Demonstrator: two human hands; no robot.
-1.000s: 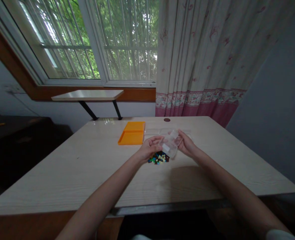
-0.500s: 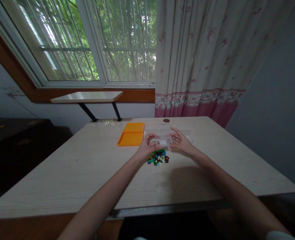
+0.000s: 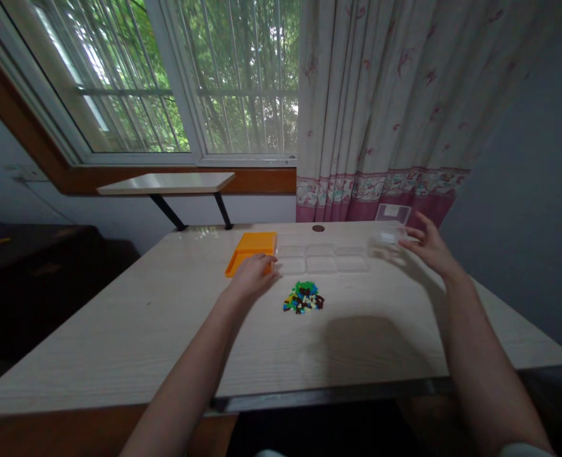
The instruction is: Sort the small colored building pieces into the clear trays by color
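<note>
Box point(image 3: 390, 227), clear and lid raised, is gripped by the right hand point(image 3: 431, 247) at the far right of the tabletop point(image 3: 167, 336), past clear containers point(image 3: 321, 261) and coloured pieces point(image 3: 304, 298), while the left hand point(image 3: 251, 275), unclenched, overlaps an orange case point(image 3: 256, 242).

From where I stood, I could read no writing anywhere. The clear box point(image 3: 394, 230) bore two pale, label-like patches point(image 3: 387, 238), one on its raised lid point(image 3: 392, 219), one lower down, both too small to make out.
</note>
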